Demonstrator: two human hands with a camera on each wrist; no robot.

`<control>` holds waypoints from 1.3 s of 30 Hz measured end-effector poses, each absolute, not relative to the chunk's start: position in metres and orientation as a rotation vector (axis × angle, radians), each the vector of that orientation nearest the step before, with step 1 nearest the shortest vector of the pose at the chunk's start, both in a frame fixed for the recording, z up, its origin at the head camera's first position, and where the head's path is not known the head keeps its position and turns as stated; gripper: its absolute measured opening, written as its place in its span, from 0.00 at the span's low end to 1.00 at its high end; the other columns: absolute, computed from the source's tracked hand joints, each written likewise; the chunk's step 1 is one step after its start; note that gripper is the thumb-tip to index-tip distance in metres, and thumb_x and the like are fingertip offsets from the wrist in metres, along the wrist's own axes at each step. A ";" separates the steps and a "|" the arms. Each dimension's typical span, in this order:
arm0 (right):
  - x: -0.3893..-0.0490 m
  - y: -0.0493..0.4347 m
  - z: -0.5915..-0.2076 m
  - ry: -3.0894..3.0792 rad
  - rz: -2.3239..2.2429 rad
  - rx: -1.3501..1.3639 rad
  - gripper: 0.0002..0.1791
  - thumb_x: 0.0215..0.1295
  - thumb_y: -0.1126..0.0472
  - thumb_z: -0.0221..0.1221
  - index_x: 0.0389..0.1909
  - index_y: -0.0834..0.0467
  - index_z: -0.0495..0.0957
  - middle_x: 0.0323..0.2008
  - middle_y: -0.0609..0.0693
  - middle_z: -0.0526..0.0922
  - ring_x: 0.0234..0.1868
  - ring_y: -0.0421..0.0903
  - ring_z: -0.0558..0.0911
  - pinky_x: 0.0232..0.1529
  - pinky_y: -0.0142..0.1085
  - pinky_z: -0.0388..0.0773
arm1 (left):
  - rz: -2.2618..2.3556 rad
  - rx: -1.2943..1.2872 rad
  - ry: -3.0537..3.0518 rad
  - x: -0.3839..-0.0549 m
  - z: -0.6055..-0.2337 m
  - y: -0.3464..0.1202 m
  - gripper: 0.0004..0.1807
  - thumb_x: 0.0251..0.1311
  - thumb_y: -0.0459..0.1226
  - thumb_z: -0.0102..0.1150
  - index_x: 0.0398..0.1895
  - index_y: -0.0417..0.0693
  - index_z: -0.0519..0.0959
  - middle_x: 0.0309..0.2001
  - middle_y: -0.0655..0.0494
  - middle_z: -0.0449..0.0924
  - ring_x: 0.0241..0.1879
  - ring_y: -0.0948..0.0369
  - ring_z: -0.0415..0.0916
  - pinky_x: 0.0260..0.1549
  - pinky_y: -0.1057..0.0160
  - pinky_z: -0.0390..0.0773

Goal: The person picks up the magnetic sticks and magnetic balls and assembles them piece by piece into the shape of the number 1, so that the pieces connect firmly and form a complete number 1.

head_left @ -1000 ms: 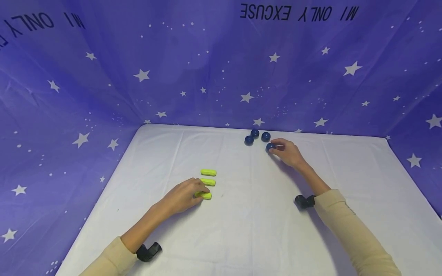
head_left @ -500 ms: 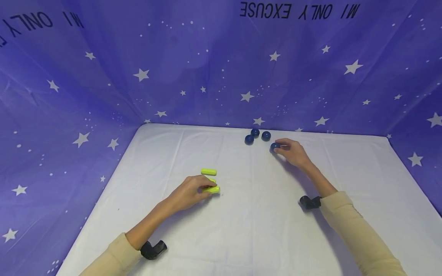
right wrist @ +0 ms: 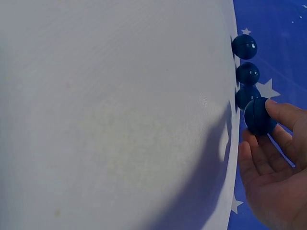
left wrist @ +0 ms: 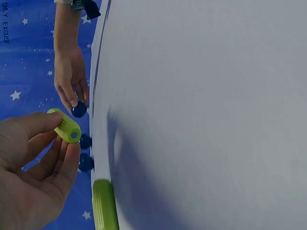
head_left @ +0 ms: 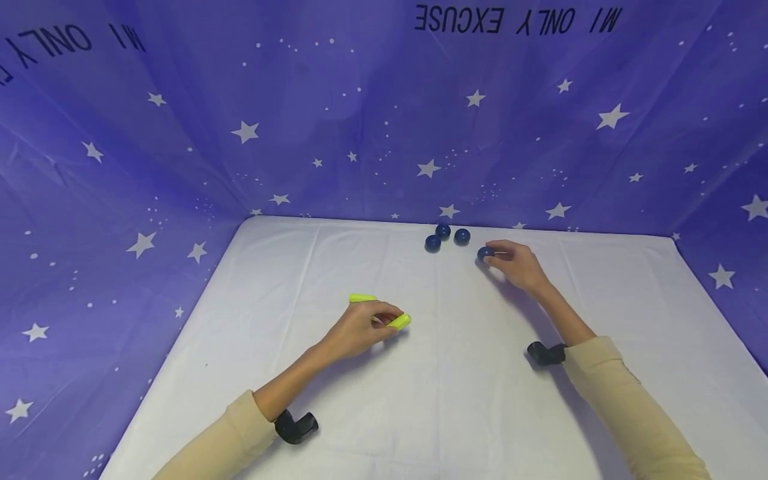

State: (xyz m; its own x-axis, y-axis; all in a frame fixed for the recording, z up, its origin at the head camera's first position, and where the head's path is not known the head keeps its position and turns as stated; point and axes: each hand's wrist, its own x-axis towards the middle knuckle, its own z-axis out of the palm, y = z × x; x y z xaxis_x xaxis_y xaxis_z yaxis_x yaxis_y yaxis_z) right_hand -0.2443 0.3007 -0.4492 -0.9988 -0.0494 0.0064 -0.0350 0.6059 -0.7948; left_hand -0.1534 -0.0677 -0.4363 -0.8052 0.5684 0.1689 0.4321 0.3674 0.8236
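Observation:
My left hand (head_left: 359, 329) pinches a short, ribbed yellow-green cylinder (head_left: 400, 321) between thumb and fingers, above the left-middle of the table. Its near end shows a small round grey spot in the left wrist view. A second yellow-green cylinder (head_left: 363, 298) lies just beyond the hand, partly covered by it; the third is mostly hidden under the hand. Towards the far side, my right hand (head_left: 521, 265) holds a glossy dark blue ball (right wrist: 258, 116) with thumb and fingertips. A thin seam runs around this ball in the right wrist view.
Three more dark blue balls (head_left: 433, 243) sit grouped near the far edge of the white cloth-covered table (head_left: 468, 400), left of the right hand. Purple-blue star-printed fabric (head_left: 360, 120) hangs behind and at both sides. Black wrist cameras (head_left: 295, 427) are worn on both wrists.
The left hand has lifted its yellow-green cylinder off the table and carried it right and away from me, tilting it. The right hand has drawn its blue ball rightward, away from the other balls.

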 end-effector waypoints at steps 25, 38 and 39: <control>-0.235 0.312 -0.446 2.765 -1.449 -0.057 0.27 0.70 0.59 0.62 0.65 0.66 0.72 0.64 0.66 0.73 0.62 0.64 0.74 0.64 0.57 0.65 | 1.637 0.466 2.222 -0.166 -0.444 0.006 0.16 0.57 0.33 0.70 0.49 0.39 0.84 0.38 0.55 0.85 0.37 0.64 0.82 0.36 0.68 0.81; -0.232 0.311 -0.445 2.745 -1.492 -0.104 0.27 0.70 0.60 0.62 0.65 0.67 0.71 0.62 0.66 0.74 0.60 0.64 0.76 0.64 0.57 0.65 | 1.734 0.323 2.092 -0.182 -0.443 0.040 0.16 0.57 0.30 0.70 0.49 0.36 0.84 0.36 0.54 0.85 0.33 0.64 0.82 0.35 0.64 0.83; -0.231 0.311 -0.445 2.741 -1.493 -0.106 0.27 0.70 0.60 0.62 0.65 0.67 0.71 0.62 0.66 0.74 0.60 0.64 0.76 0.64 0.57 0.65 | 1.739 0.314 2.085 -0.183 -0.443 0.042 0.16 0.57 0.30 0.70 0.49 0.35 0.84 0.36 0.53 0.85 0.32 0.63 0.82 0.35 0.64 0.83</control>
State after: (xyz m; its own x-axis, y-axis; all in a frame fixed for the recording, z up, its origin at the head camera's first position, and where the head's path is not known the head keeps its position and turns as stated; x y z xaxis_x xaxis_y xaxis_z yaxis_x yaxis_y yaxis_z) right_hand -0.2311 0.3111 -0.4450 -0.9975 -0.0684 0.0162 -0.0507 0.5405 -0.8398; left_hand -0.1831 0.0423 -0.4434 -0.8923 0.4209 -0.1632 -0.0850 0.1984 0.9764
